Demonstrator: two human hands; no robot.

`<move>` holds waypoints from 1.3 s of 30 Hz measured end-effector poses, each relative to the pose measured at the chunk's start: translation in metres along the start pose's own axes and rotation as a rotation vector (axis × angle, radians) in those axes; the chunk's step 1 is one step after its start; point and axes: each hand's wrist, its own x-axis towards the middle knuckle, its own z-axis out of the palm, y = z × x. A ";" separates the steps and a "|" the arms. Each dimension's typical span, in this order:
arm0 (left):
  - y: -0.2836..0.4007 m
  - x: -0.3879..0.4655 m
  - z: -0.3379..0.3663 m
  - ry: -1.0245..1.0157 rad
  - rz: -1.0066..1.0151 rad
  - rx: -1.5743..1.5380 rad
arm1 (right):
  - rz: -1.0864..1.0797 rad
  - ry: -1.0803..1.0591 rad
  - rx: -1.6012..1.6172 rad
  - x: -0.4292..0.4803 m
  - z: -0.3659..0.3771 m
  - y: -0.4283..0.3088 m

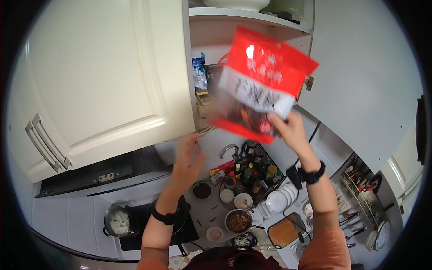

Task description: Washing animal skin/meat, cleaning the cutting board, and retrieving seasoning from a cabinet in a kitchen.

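Note:
My right hand [287,130] grips the lower right edge of a red and white plastic food packet [260,84], which has a see-through window showing dark contents and bears writing. It is held up in front of an open wall cupboard [249,16], and the picture of it is slightly blurred. My left hand [191,158] is raised just below the cream cupboard door [111,77], fingers apart, with nothing in it. Inside the cupboard, left of the packet, stand a blue and white packet [199,72] and a small wooden-looking item [203,97].
Below are a pot [118,221] on a black hob [135,243], sauce bottles [251,172], a bowl of brown food [238,221], stacked white plates [281,198] and a chopping board [284,232]. An open door [361,74] stands at the right; a faucet [229,148] is behind the bottles.

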 end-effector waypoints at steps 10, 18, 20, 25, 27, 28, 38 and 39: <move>0.035 0.055 -0.005 0.104 0.366 0.457 | -0.535 0.140 -0.449 0.125 0.124 -0.011; 0.032 0.052 -0.004 0.096 0.399 0.610 | -0.683 0.254 -0.658 0.156 0.155 -0.012; 0.032 0.054 0.001 0.087 0.410 0.640 | -0.711 0.278 -0.734 0.163 0.147 -0.006; 0.029 0.056 0.001 0.086 0.478 0.652 | -0.688 0.087 -0.640 0.141 0.157 0.001; 0.026 0.057 0.003 0.080 0.486 0.669 | -0.590 0.026 -0.257 0.125 0.154 0.006; 0.025 0.056 0.002 0.071 0.490 0.690 | -0.546 -0.067 -0.138 0.119 0.144 0.004; 0.026 0.071 0.038 -0.061 0.440 0.769 | -0.636 -0.043 -0.231 0.115 0.035 -0.006; 0.023 0.074 0.044 -0.062 0.449 0.768 | -0.522 -0.034 -0.198 0.121 0.013 -0.012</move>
